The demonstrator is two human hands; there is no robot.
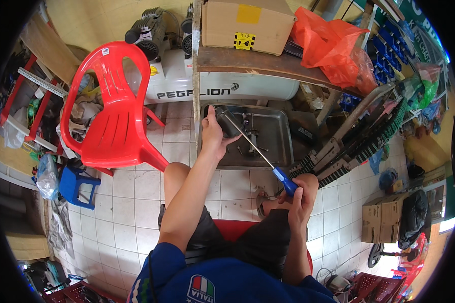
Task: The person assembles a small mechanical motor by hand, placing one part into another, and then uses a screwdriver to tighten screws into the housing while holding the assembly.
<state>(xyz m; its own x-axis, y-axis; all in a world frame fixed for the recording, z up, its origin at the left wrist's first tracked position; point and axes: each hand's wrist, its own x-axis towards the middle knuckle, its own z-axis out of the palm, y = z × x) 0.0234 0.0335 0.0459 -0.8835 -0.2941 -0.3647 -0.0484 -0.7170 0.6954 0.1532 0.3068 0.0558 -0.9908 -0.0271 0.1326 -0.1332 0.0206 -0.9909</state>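
Note:
My right hand (301, 200) is wrapped round the blue handle of a long screwdriver (258, 149), close above my right knee. The steel shaft slants up and left toward my left hand (215, 135). That hand, stretched out over the metal tray (286, 132), grips a dark part (220, 117), its kind unclear against the dark background. The screwdriver's tip reaches this part, but whether it sits in a screw I cannot tell. Inside the tray lie a metal assembly (253, 137) and several small loose pieces.
A red plastic chair (112, 134) and a blue stool (80, 186) stand to the left. Beyond the tray is a white tank (258, 87) beneath a wooden shelf (268, 65) bearing a cardboard box (247, 25). Green-edged metal racks (349, 141) lean at the right.

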